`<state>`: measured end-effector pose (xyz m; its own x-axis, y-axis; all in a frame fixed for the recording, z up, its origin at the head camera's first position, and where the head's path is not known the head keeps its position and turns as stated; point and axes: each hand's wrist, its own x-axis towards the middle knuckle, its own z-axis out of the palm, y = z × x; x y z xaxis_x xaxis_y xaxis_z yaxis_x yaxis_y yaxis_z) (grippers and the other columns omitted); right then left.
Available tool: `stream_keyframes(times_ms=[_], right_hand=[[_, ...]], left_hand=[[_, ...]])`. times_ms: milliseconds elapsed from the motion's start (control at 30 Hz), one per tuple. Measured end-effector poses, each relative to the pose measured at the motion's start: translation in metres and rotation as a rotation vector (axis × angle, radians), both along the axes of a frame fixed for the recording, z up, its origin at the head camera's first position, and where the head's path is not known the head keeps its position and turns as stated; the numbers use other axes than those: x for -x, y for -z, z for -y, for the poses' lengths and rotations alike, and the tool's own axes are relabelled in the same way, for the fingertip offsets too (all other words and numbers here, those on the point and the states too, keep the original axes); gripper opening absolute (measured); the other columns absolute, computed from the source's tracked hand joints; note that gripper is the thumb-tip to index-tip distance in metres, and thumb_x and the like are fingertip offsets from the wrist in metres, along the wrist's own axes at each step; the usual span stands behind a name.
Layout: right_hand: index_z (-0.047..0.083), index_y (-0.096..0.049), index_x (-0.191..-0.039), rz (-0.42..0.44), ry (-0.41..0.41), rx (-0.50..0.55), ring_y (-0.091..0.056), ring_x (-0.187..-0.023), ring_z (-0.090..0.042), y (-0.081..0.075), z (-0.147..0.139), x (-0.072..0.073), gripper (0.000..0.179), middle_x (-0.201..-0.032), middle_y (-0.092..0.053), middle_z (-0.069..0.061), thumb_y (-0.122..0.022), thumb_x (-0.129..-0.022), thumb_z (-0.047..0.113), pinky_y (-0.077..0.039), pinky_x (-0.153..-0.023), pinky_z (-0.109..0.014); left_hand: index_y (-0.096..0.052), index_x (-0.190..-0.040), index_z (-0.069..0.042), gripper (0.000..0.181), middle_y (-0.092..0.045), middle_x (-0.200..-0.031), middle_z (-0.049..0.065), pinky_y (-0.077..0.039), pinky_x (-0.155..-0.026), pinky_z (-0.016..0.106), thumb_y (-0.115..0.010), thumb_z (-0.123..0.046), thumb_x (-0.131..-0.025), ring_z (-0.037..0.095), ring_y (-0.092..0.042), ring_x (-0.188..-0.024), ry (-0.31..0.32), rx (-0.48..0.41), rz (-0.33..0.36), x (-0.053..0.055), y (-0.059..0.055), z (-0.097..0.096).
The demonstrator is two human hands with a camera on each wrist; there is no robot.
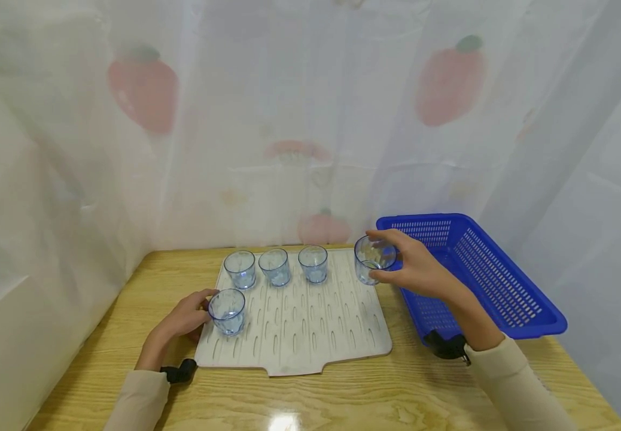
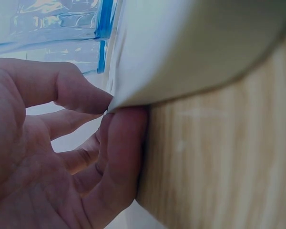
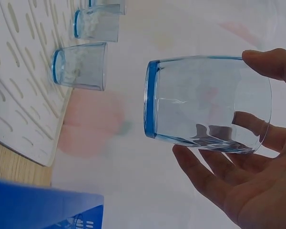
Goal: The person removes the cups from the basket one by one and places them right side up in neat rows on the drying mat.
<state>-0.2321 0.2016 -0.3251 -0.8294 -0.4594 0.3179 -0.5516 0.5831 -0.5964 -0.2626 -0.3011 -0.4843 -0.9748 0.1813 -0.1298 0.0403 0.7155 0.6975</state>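
My right hand (image 1: pixel 415 266) holds a clear blue-tinted glass tumbler (image 3: pixel 205 100) in the air above the back right of a white slotted drying mat (image 1: pixel 310 335). Thumb and fingers go round its sides near the rim, base downward. At the mat's left edge, my left hand (image 1: pixel 186 314) pinches that edge between thumb and finger, as the left wrist view shows. Close beside it stands an upright glass (image 1: pixel 228 314). Along the back of the mat stand three more upright glasses: left (image 1: pixel 241 270), middle (image 1: pixel 276 268) and right (image 1: pixel 313 264).
A blue perforated plastic basket (image 1: pixel 496 287) stands right of the mat, beneath and behind my right forearm. The wooden table (image 1: pixel 235 398) runs along the front. Pale curtains (image 1: pixel 289 120) with fruit prints hang at the back and both sides.
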Motion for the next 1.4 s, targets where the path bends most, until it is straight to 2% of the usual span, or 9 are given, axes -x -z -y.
stream_keyframes(times_ms=[167,500,567,800,900,1233,1400], right_hand=[[0.007,-0.047,-0.153,0.004,-0.005,-0.006,-0.059,-0.127,-0.038,0.001,0.005,0.000,0.075,-0.147,-0.055,-0.019,-0.080,-0.087,0.016,-0.054,-0.094,-0.054],[0.006,-0.047,-0.152,0.037,-0.022,-0.003,-0.058,-0.124,-0.038,0.005,0.013,0.000,0.076,-0.146,-0.056,-0.018,-0.082,-0.086,0.018,-0.054,-0.081,-0.036],[0.005,-0.047,-0.152,0.039,-0.024,-0.002,-0.058,-0.123,-0.037,0.006,0.014,0.000,0.076,-0.146,-0.056,-0.018,-0.082,-0.086,0.018,-0.054,-0.081,-0.036],[0.004,-0.048,-0.152,0.034,-0.042,0.012,-0.058,-0.128,-0.037,0.008,0.019,-0.001,0.075,-0.145,-0.057,-0.019,-0.082,-0.086,0.016,-0.053,-0.095,-0.051],[0.003,-0.048,-0.151,0.035,-0.050,0.017,-0.058,-0.128,-0.038,0.008,0.022,-0.001,0.075,-0.145,-0.057,-0.020,-0.082,-0.086,0.016,-0.053,-0.096,-0.053],[0.008,-0.048,-0.153,0.048,-0.068,0.029,-0.058,-0.131,-0.038,0.009,0.032,-0.002,0.075,-0.149,-0.055,-0.017,-0.081,-0.087,0.018,-0.052,-0.099,-0.057],[0.007,-0.048,-0.152,0.052,-0.089,0.036,-0.058,-0.130,-0.039,0.010,0.039,-0.002,0.075,-0.147,-0.056,-0.018,-0.081,-0.086,0.017,-0.053,-0.099,-0.056]], left_hand=[[-0.044,-0.151,0.004,0.072,-0.062,-0.109,0.020,-0.057,-0.054,0.036,-0.059,0.000,-0.081,0.023,-0.061,-0.074,-0.008,0.005,0.003,0.000,0.000,-0.001],[-0.044,-0.151,0.003,0.070,-0.061,-0.110,0.021,-0.057,-0.053,0.036,-0.058,0.000,-0.082,0.024,-0.062,-0.070,-0.016,0.012,0.013,0.001,0.003,-0.001],[-0.044,-0.151,0.003,0.070,-0.062,-0.109,0.022,-0.057,-0.053,0.036,-0.058,0.000,-0.082,0.024,-0.062,-0.070,-0.014,0.008,0.009,0.001,0.003,-0.001],[-0.044,-0.151,0.003,0.071,-0.061,-0.108,0.021,-0.057,-0.052,0.037,-0.057,0.001,-0.081,0.024,-0.061,-0.069,-0.015,0.000,0.009,0.001,0.002,0.000],[-0.044,-0.151,0.003,0.070,-0.062,-0.108,0.021,-0.057,-0.053,0.037,-0.057,0.001,-0.082,0.024,-0.061,-0.069,-0.016,0.003,0.009,0.000,0.002,0.000],[-0.044,-0.151,0.003,0.069,-0.062,-0.111,0.022,-0.057,-0.054,0.036,-0.058,0.000,-0.083,0.024,-0.062,-0.074,-0.013,0.001,0.014,0.000,0.000,-0.001],[-0.044,-0.151,0.002,0.070,-0.062,-0.111,0.022,-0.056,-0.053,0.036,-0.057,0.000,-0.083,0.024,-0.062,-0.075,-0.008,-0.004,0.012,-0.001,-0.001,-0.001]])
